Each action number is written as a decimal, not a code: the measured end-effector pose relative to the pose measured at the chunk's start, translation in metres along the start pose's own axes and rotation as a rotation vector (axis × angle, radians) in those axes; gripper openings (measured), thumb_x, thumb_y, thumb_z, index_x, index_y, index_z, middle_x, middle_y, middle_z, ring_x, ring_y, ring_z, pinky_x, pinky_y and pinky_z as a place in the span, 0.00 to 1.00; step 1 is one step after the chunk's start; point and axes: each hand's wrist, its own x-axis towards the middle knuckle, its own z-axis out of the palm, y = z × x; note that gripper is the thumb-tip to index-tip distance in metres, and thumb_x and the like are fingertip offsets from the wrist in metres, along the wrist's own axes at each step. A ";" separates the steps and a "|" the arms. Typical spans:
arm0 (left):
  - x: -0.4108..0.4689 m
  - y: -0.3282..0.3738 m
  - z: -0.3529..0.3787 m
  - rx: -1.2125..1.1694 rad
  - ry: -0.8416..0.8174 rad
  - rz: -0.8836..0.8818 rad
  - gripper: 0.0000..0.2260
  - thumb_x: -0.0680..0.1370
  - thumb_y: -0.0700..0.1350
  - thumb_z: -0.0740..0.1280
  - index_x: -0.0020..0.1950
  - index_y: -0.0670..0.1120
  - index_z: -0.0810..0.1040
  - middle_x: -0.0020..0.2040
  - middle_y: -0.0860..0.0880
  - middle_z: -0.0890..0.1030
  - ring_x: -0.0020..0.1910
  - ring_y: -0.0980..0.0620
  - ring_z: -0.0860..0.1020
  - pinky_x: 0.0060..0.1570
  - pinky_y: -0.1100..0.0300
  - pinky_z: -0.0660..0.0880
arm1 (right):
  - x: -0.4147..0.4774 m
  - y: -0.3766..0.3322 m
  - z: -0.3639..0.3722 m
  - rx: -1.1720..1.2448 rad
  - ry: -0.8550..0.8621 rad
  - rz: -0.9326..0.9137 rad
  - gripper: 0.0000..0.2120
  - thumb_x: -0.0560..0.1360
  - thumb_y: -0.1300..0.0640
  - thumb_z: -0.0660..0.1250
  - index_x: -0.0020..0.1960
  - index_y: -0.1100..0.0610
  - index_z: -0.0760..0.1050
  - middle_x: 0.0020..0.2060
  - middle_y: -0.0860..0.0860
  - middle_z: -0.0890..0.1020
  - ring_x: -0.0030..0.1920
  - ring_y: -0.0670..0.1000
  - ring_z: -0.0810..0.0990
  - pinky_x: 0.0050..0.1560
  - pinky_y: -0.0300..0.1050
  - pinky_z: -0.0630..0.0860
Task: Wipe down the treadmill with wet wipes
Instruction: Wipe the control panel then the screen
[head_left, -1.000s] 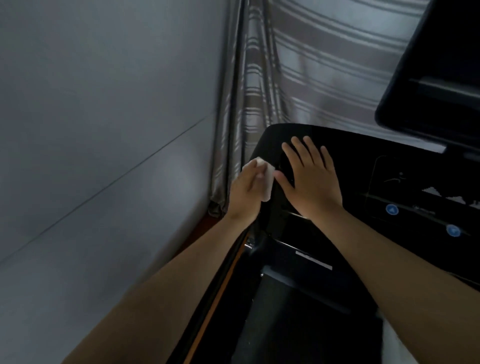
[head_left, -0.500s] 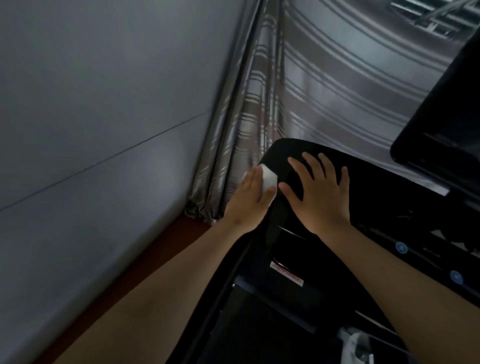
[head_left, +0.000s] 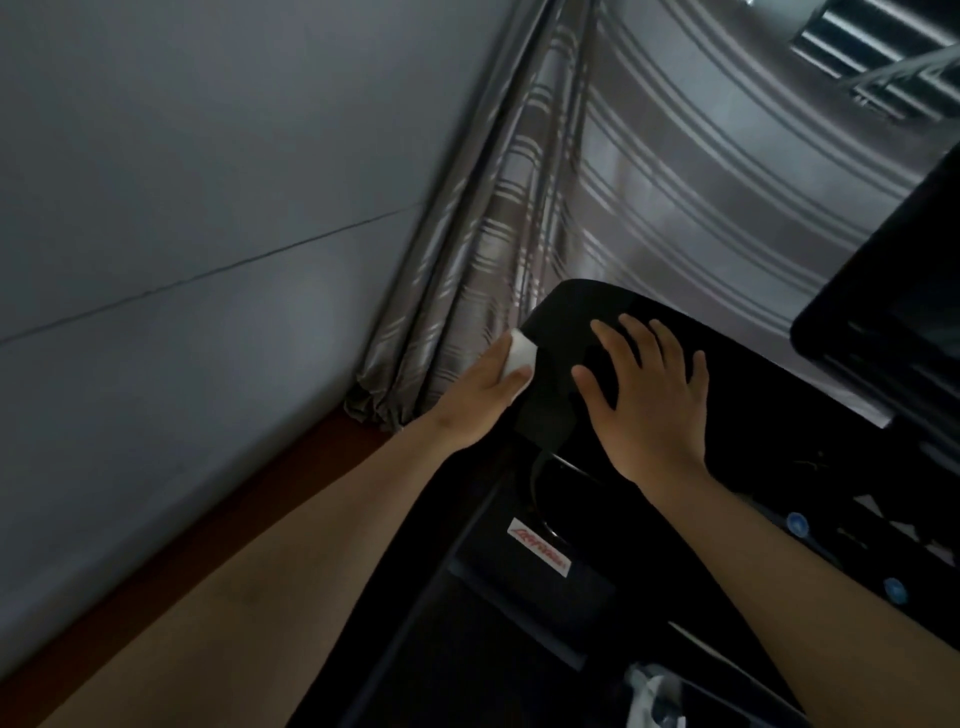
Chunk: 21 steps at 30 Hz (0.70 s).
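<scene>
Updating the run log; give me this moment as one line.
phase: wiping | left hand: presses wet wipe against treadmill console left edge | right hand: flat on console top

This looks like a room in a home: a black treadmill stands pushed into a corner, with a plain grey wall left, a striped floor-length curtain beyond, and reddish-brown floor.

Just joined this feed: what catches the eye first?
Two bare hands meet at the left corner of the black treadmill console, mid-frame: the left hand presses a white wet wipe against its side edge, and the right hand lies flat on top. Behind hangs a striped grey curtain beside a plain wall.
</scene>
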 end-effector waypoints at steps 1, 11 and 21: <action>-0.006 -0.003 0.000 -0.014 0.002 0.002 0.28 0.83 0.50 0.58 0.80 0.46 0.52 0.79 0.50 0.56 0.76 0.58 0.53 0.67 0.70 0.48 | -0.001 0.001 0.000 -0.002 -0.007 0.003 0.30 0.78 0.36 0.46 0.77 0.45 0.57 0.77 0.49 0.61 0.78 0.55 0.54 0.74 0.66 0.52; -0.028 -0.001 0.001 0.104 0.005 0.049 0.26 0.84 0.48 0.56 0.79 0.43 0.52 0.78 0.47 0.59 0.68 0.63 0.56 0.60 0.76 0.50 | -0.002 -0.003 -0.001 -0.006 -0.011 0.005 0.31 0.78 0.36 0.44 0.78 0.45 0.56 0.78 0.50 0.59 0.78 0.57 0.53 0.74 0.66 0.52; 0.032 0.026 0.006 0.137 -0.002 0.006 0.27 0.84 0.52 0.54 0.80 0.44 0.50 0.79 0.46 0.56 0.78 0.50 0.55 0.71 0.63 0.51 | 0.000 -0.002 0.002 0.002 0.025 -0.001 0.29 0.79 0.37 0.47 0.76 0.47 0.61 0.76 0.51 0.64 0.77 0.57 0.58 0.72 0.67 0.56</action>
